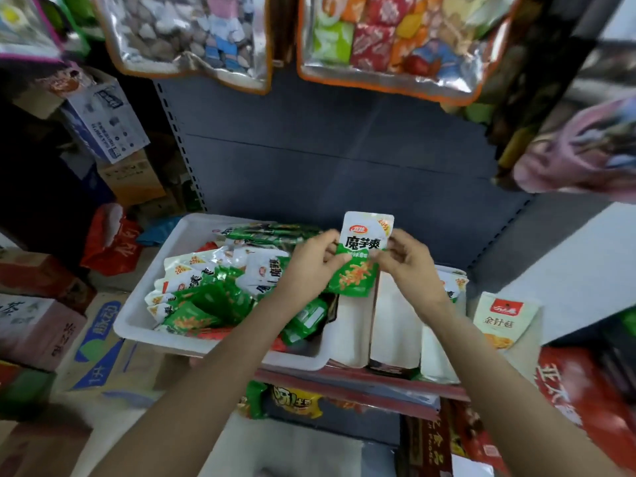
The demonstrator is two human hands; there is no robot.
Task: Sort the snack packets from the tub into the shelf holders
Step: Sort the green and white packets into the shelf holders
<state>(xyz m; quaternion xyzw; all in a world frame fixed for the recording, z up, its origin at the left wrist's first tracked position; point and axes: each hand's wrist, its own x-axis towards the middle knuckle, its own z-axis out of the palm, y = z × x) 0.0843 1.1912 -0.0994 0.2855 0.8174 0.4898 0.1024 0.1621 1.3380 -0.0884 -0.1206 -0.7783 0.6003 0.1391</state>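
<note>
Both hands hold one white-and-green snack packet [361, 256] upright above the right edge of the tub [137, 304]. The left hand [311, 261] pinches the packet's left edge, fingers curled round it. The right hand [407, 258] pinches the right edge, thumb and forefinger closed on the wrapper (the other fingers are curled behind it). The packet stands just beside the near ends of the shelf holders [395, 325], above the gap between tub and holders.

The tub is white and rests on the shelf [361, 376], its near edge overhanging the shelf's front edge. Loose packets [203, 297] of the same white-and-green kind fill the tub from its left wall to its right wall, piled at mixed angles.

The shelf holders are white upright dividers standing at the tub's right side, touching its right wall. More packets [454, 284] sit at the far right end of the holders. A pale packet with a red label [504, 318] stands upright at the right end of the shelf, apart from the holders.

Large clear bags [192, 32] of mixed sweets hang above the shelf's back panel. Cardboard boxes [103, 342] are stacked left of the shelf
</note>
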